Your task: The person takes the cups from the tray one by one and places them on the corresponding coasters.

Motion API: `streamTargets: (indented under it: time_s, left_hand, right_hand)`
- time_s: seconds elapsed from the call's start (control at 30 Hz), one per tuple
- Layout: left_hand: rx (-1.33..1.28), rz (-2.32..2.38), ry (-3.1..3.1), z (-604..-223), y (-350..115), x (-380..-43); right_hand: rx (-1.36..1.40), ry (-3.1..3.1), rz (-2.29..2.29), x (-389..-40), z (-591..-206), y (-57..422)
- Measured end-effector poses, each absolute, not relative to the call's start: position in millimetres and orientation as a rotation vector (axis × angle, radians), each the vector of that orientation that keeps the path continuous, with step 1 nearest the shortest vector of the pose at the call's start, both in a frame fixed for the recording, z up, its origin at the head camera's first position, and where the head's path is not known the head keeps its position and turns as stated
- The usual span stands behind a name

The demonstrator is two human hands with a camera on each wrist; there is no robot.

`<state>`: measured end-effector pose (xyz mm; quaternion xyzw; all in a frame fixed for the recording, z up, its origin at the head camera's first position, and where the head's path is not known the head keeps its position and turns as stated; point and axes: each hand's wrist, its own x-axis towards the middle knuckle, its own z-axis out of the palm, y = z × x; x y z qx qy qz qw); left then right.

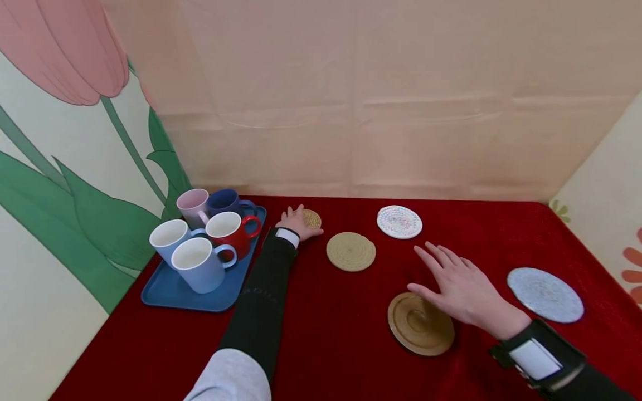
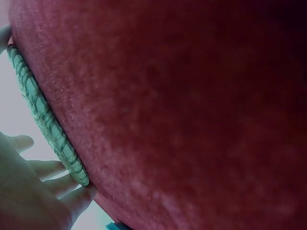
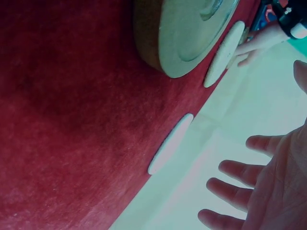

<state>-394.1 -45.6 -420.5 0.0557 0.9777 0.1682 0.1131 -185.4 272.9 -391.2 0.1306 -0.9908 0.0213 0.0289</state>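
My left hand (image 1: 296, 223) reaches to the back of the table, fingers spread at a small woven straw coaster (image 1: 312, 219). In the left wrist view its fingertips lie along the edge of that coaster (image 2: 48, 117), and the thumb shows near the other end. My right hand (image 1: 458, 284) hovers with spread, straight fingers, holding nothing. Below it lies a round wooden coaster (image 1: 420, 324) with a raised ring, partly covered by the thumb in the head view. A round beige woven coaster (image 1: 351, 252) lies between the hands.
A blue tray (image 1: 215, 301) at left bears several mugs, including a red mug (image 1: 236, 236) and a light blue mug (image 1: 199, 273). A white speckled coaster (image 1: 399, 222) lies at the back, a grey-white coaster (image 1: 545, 295) at right. Red cloth (image 1: 331, 345) covers the table; walls stand around.
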Motion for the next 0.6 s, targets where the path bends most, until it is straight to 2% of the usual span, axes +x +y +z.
streamTargets:
  time_s: [0.6]
  left_hand:
    - [0.275, 0.341, 2.969, -430, -41, -412]
  right_hand:
    - [0.411, -3.032, 0.072, -190, -394, 276]
